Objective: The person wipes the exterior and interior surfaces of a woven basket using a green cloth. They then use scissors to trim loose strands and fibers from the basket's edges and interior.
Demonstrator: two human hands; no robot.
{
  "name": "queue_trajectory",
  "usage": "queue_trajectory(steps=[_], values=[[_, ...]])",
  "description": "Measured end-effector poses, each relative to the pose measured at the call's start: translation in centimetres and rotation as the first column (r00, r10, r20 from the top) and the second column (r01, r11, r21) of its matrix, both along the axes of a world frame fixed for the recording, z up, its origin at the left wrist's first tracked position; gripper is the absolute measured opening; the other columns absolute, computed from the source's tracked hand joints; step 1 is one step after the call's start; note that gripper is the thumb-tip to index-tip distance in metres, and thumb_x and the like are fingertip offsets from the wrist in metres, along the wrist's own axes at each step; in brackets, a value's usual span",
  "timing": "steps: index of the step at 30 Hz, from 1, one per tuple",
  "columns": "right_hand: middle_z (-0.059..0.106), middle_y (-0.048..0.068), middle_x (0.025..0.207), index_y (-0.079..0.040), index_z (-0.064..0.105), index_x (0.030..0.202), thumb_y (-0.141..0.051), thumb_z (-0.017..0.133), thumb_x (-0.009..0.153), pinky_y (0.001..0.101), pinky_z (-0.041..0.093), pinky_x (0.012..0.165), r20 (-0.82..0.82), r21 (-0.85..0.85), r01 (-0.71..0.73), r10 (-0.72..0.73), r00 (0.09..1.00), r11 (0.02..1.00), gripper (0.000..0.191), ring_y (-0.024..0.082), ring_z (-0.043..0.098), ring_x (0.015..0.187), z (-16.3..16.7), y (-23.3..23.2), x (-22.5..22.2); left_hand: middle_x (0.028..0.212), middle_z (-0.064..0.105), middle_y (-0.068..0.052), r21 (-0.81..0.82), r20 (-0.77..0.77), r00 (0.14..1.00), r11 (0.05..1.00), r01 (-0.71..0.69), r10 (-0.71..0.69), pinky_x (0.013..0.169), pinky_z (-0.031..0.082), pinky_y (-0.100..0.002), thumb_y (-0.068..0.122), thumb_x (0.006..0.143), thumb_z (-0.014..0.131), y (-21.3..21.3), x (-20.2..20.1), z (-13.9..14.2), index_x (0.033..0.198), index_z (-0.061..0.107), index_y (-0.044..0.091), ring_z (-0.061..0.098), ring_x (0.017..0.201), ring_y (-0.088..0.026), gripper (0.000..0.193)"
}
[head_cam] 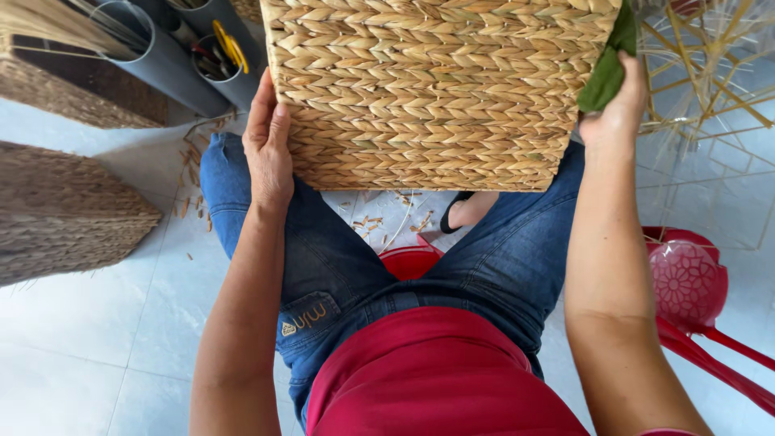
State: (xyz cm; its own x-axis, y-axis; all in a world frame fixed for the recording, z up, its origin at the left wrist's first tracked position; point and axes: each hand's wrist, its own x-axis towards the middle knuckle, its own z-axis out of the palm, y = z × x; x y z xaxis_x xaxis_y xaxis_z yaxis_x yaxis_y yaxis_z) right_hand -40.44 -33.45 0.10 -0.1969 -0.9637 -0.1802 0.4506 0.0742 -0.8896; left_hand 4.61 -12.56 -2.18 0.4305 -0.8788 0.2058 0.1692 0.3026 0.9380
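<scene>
Fingers of my left hand (268,149) lie flat and spread against the near left side of the woven basket (436,89), which rests on my knees between both palms. Across from them, my right hand (617,109) pinches a green cloth (607,69) against the basket's far right edge. To do this well, I judge both palms should press evenly inward so the weave stays square. Grey tubes (169,56) stand beyond my left fingertips.

This looks like a small basket-weaving workshop on a pale tiled floor (73,323). Finished woven baskets (64,210) stand around, grey tubes (161,56) hold tools, dry straw scraps (194,173) lie scattered, and a wire frame (710,73) waits nearby.
</scene>
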Motion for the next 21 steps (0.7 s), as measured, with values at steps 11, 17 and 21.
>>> queue_trajectory(steps=[11,17,21], values=[[0.069,0.008,0.129,-0.006,0.066,0.129,-0.029,0.065,0.097,0.0436,0.050,0.113,0.175,-0.229,-0.084,0.126,0.976,0.970,0.040,0.026,0.065,0.125,-1.4,5.6,-1.6,0.141,0.063,-0.013,-0.100,-0.346,0.928,0.989,0.108,-0.136,0.119,0.042,-0.035,0.027,0.111,0.054,2.5,1.2,0.5,0.144,0.056,-0.003,0.059,0.132,-0.021,0.044],[0.069,0.007,0.131,-0.007,0.064,0.131,-0.028,0.062,0.092,0.0429,0.052,0.119,0.224,-0.305,-0.215,0.289,0.931,0.928,0.045,0.025,0.065,0.129,-1.0,7.0,-2.8,0.128,0.069,-0.012,-0.075,-0.460,0.883,0.995,0.068,-0.095,0.113,0.049,-0.038,0.045,0.106,0.048,3.5,2.6,-0.1,0.128,0.063,-0.003,0.064,0.124,-0.022,0.055],[0.068,0.012,0.133,-0.001,0.063,0.135,-0.023,0.060,0.098,0.0435,0.052,0.117,0.184,-0.222,-0.215,0.257,0.949,0.951,0.043,0.028,0.065,0.127,-3.9,6.9,-2.4,0.126,0.067,-0.010,0.116,-0.248,0.968,0.993,-0.004,0.033,0.104,0.048,-0.036,0.040,0.111,0.052,3.3,2.2,-1.2,0.129,0.063,-0.001,0.061,0.117,-0.020,0.046]])
